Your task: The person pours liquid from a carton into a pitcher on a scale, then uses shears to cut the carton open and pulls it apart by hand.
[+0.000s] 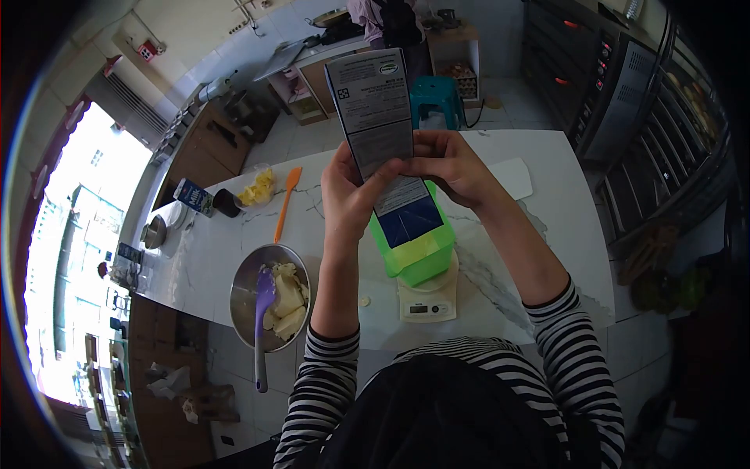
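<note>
- Reaching forward in the head view, both forearms (pixel 517 252) converge above the table (pixel 488 313).
- The left hand (pixel 348 187) and right hand (pixel 459 168) pinch a carton (pixel 371 102) from both sides.
- It tilts over a green tub (pixel 430 268) on a scale (pixel 428 302).

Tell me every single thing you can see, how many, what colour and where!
Carton: 1, blue and grey, in both hands
Green container: 1, green, on the scale
Scale: 1, cream, on the table
Metal bowl: 1, silver, left of the scale
Pale chunks: several, creamy yellow, in the bowl
Purple spatula: 1, purple and grey, in the bowl
Orange spatula: 1, orange, beyond the bowl
Yellow pieces: several, yellow, far left
Table: 1, white marbled, middle
Stool: 1, teal, behind the table
Other person: 1, dark and pinkish clothes, back
Smaller background things: too unclear to count
Striped sleeves: 2, black and white, below the hands
Left hand, right hand: 2, bare, on the carton
</note>
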